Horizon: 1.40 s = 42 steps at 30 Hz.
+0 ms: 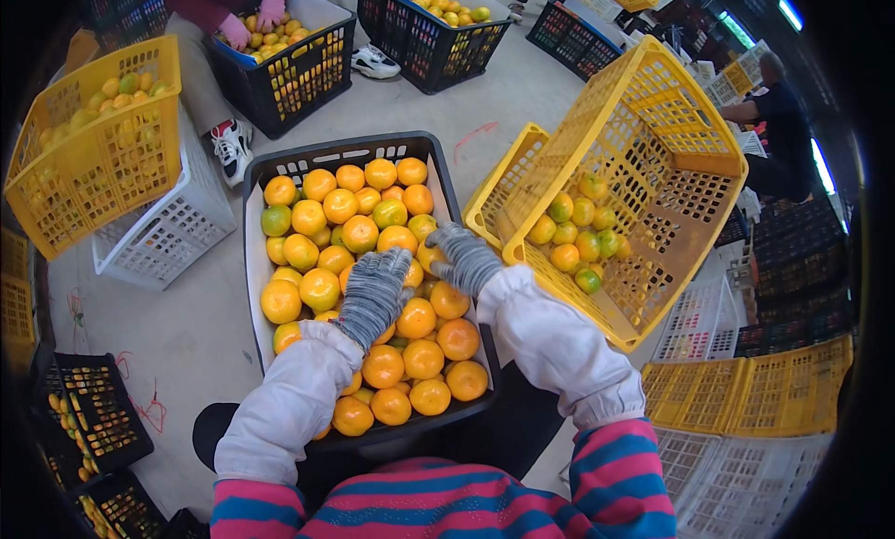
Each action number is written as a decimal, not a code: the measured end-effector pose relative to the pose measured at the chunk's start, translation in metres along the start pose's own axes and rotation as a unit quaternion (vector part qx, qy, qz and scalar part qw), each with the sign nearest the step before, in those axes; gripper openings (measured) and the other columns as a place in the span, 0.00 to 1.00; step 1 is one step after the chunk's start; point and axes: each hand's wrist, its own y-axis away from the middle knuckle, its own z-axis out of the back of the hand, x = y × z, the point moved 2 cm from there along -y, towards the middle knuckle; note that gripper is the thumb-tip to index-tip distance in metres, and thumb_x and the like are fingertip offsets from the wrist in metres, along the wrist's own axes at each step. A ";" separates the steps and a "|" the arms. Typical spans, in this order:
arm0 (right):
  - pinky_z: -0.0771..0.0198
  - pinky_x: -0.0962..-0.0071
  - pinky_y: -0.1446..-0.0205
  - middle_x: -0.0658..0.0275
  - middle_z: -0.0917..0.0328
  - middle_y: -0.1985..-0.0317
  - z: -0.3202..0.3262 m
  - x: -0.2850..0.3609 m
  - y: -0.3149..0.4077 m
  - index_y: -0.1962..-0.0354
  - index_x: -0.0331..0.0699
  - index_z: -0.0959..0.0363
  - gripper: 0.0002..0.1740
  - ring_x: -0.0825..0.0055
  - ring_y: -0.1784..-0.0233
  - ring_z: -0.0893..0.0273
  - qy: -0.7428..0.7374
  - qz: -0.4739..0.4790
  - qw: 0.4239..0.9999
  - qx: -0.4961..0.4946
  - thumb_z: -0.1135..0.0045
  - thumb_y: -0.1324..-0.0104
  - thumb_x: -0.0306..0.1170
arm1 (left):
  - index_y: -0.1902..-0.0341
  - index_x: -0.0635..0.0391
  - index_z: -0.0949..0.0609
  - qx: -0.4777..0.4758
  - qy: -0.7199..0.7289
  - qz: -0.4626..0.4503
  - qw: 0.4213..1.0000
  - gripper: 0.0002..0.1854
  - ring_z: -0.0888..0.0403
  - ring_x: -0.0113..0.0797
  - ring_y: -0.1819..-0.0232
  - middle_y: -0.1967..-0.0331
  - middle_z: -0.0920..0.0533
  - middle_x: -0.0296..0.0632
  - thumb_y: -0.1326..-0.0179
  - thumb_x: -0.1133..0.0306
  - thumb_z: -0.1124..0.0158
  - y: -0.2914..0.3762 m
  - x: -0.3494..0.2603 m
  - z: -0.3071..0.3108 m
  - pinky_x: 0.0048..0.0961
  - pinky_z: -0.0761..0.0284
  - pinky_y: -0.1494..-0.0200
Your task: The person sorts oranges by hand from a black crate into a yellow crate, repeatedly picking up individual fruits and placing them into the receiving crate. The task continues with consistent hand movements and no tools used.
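A black plastic crate (447,161) with a pale liner (260,308) stands before me, filled with orange and greenish mandarins (360,233). My left hand (377,291), in a grey knitted glove, lies palm down over the fruit near the crate's middle. Its palm and whatever is under it are hidden. At the crate's right side is my right hand (465,258), gloved alike, with thumb and fingers around a mandarin (428,256). Right of it, a yellow plastic crate (675,210) leans tilted towards me, with several orange-green mandarins (584,214) gathered at its lower left.
Beneath the tilted crate is another yellow crate (507,168). At left, a yellow crate of fruit (105,147) rests on a white crate (171,217). A pink-gloved person (269,14) handles fruit in a black crate (301,70) ahead. Stacked crates (748,392) stand at right.
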 end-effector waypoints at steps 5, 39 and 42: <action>0.31 0.58 0.47 0.49 0.25 0.54 0.004 -0.010 -0.011 0.52 0.38 0.32 0.26 0.52 0.50 0.26 0.035 0.058 0.997 0.020 0.39 0.48 0.39 | 0.40 0.57 0.31 -0.060 0.003 -0.032 0.998 0.30 0.31 0.45 0.41 0.43 0.28 0.50 0.46 0.60 0.39 0.003 0.000 0.004 0.39 0.41 0.37; 0.55 0.62 0.28 0.50 0.50 0.33 -0.055 0.023 0.001 0.37 0.47 0.42 0.24 0.51 0.30 0.51 0.032 -0.042 0.999 -0.001 0.65 0.31 0.33 | 0.39 0.58 0.32 0.375 -0.066 -0.129 0.916 0.36 0.24 0.47 0.47 0.48 0.23 0.54 0.43 0.44 0.47 -0.243 -0.254 -0.104 0.38 0.30 0.46; 0.53 0.65 0.28 0.51 0.47 0.34 -0.061 0.023 0.008 0.37 0.48 0.42 0.24 0.55 0.31 0.49 0.042 -0.049 0.998 0.013 0.65 0.30 0.34 | 0.46 0.56 0.28 0.132 -0.375 0.388 0.832 0.24 0.23 0.45 0.47 0.52 0.22 0.53 0.42 0.54 0.50 -0.265 -0.244 -0.123 0.37 0.28 0.47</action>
